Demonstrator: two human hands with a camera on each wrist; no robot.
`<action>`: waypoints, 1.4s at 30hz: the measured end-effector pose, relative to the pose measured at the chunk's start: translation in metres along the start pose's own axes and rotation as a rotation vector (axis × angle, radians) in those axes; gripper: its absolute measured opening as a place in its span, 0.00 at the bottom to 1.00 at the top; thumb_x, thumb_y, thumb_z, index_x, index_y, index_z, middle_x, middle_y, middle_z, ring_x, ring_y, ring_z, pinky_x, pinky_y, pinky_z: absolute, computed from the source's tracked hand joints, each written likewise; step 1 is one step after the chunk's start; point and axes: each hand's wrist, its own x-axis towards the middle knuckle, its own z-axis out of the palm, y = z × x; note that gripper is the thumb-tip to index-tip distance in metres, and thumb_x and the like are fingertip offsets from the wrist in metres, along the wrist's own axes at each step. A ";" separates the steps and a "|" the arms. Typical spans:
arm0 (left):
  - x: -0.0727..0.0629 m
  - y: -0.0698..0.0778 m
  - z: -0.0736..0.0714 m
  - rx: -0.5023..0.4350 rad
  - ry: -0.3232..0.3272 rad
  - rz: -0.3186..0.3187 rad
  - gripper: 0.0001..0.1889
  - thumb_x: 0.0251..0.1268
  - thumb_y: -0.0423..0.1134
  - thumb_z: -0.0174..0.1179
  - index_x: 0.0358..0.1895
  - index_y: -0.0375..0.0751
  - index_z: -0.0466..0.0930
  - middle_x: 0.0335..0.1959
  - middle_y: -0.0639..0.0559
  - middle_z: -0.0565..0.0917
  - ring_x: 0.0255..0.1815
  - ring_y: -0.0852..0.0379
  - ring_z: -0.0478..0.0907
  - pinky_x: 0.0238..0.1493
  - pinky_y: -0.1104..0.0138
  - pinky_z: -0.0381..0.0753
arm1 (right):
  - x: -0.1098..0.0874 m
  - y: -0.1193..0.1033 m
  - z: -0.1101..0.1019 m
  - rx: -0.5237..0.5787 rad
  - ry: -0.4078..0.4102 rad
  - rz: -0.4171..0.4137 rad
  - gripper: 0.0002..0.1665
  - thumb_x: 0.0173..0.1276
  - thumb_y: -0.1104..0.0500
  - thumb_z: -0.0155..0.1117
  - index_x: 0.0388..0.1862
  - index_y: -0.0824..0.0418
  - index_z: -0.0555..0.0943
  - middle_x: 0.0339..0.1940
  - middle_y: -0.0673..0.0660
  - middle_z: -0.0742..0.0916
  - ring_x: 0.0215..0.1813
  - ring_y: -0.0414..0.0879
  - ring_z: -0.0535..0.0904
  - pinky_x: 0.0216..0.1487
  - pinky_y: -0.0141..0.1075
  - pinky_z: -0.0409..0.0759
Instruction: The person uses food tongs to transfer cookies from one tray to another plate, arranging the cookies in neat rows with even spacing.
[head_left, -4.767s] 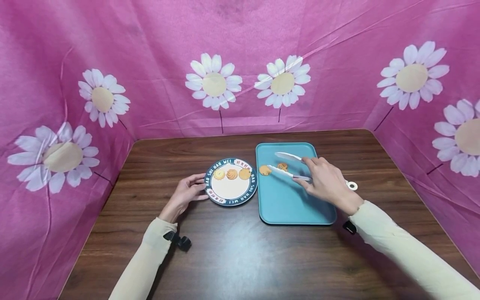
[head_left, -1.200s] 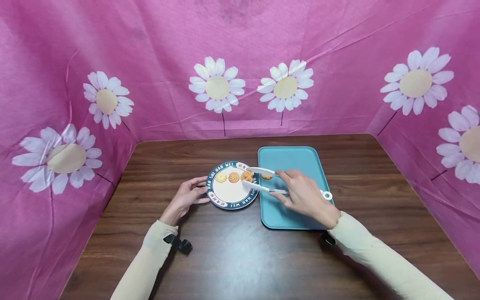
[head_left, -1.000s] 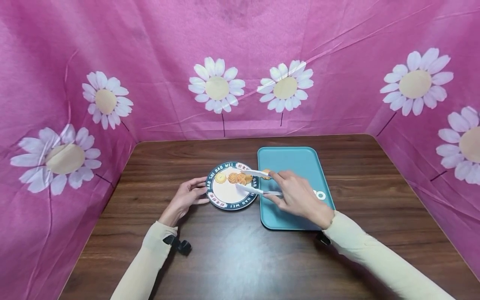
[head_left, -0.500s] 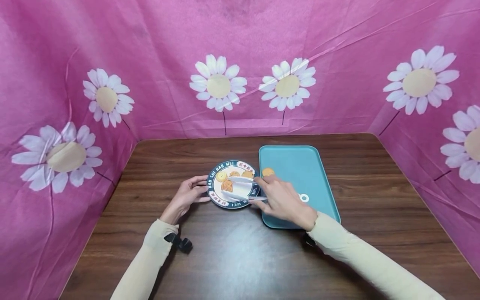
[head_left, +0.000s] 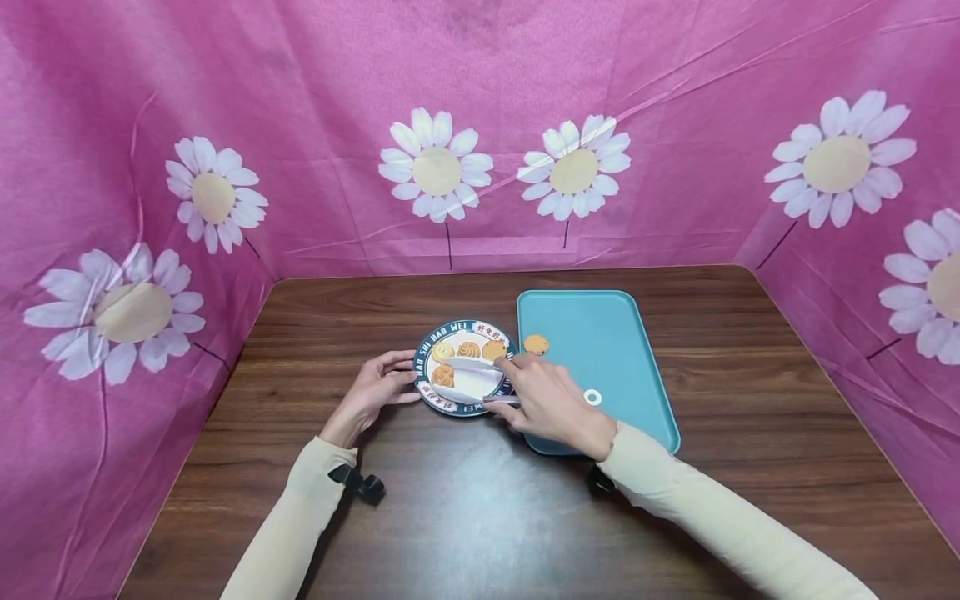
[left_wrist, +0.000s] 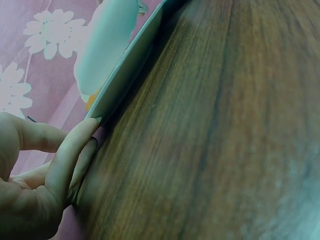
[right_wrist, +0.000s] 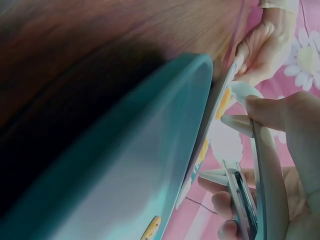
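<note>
In the head view a white plate [head_left: 472, 385] with a dark blue lettered rim bears several cookies: a pale yellow one [head_left: 442, 352], a swirled one [head_left: 468, 350], a round plain one [head_left: 493, 350] and a lattice-like one [head_left: 442, 376] nearer the left. My left hand [head_left: 369, 392] holds the plate's left rim at its fingertips. My right hand [head_left: 551, 406] grips white-tipped tongs [right_wrist: 270, 185], reaching in from the right. Their arms stand apart over the plate, tips beside the lattice-like cookie. Another round cookie [head_left: 536, 344] lies on the turquoise tray [head_left: 592, 321].
The tray stands close against the plate's right side, and my right hand hangs over its left part. The ringed end [head_left: 592, 397] of the tongs sticks out behind that hand. Brown wooden table [head_left: 337, 517] surrounds both; a pink daisy-print cloth [head_left: 322, 167] encloses the back and sides.
My right hand has moved left with the tongs, bringing the lattice-like cookie from the tray to the plate's left part. The tongs have spread. My left hand stays at the rim.
</note>
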 end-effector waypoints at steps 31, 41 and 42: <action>0.001 0.002 0.001 -0.002 0.006 -0.010 0.26 0.72 0.21 0.55 0.72 0.27 0.69 0.53 0.43 0.79 0.41 0.61 0.85 0.43 0.65 0.96 | 0.007 -0.002 0.003 0.066 -0.018 0.020 0.43 0.67 0.31 0.69 0.66 0.61 0.79 0.53 0.60 0.88 0.53 0.52 0.86 0.38 0.48 0.95; 0.000 0.002 0.000 0.002 0.007 -0.017 0.26 0.73 0.21 0.55 0.73 0.27 0.68 0.54 0.42 0.78 0.41 0.61 0.84 0.45 0.66 0.96 | 0.000 0.006 -0.003 0.080 0.013 0.030 0.42 0.68 0.31 0.68 0.67 0.60 0.78 0.51 0.59 0.89 0.51 0.52 0.87 0.36 0.48 0.94; 0.000 0.002 0.000 0.002 0.006 -0.018 0.26 0.73 0.21 0.55 0.73 0.27 0.68 0.54 0.42 0.78 0.41 0.61 0.84 0.45 0.66 0.96 | 0.000 0.008 -0.003 0.081 0.022 0.031 0.42 0.68 0.32 0.68 0.67 0.60 0.78 0.51 0.59 0.89 0.49 0.52 0.87 0.35 0.48 0.94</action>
